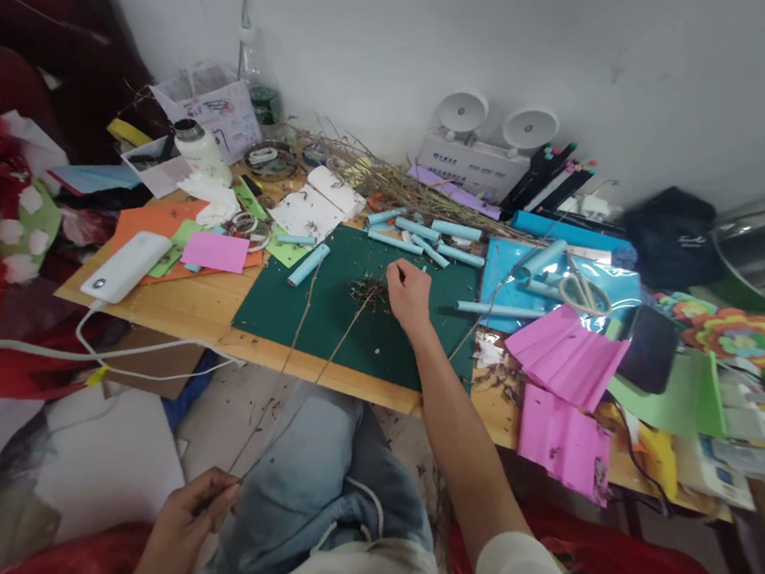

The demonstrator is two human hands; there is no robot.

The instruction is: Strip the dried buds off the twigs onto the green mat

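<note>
My left hand [191,514] is low by my knee, fingers pinched on the lower ends of two thin dry twigs [330,355]. The twigs run up and away onto the dark green cutting mat [324,317]. My right hand [407,294] reaches out over the mat, fingers curled at the twigs' bushy tips [368,290], where small dry bits lie scattered. Several rolled light-blue paper tubes [423,232] lie just beyond that hand at the mat's far edge.
A wooden table [200,308] carries a white power bank [126,265] with cable, pink folded paper [565,354], a phone [650,348], scissors [582,291] on a blue sheet, and a bundle of dry branches [395,178] near the wall. Debris litters the floor.
</note>
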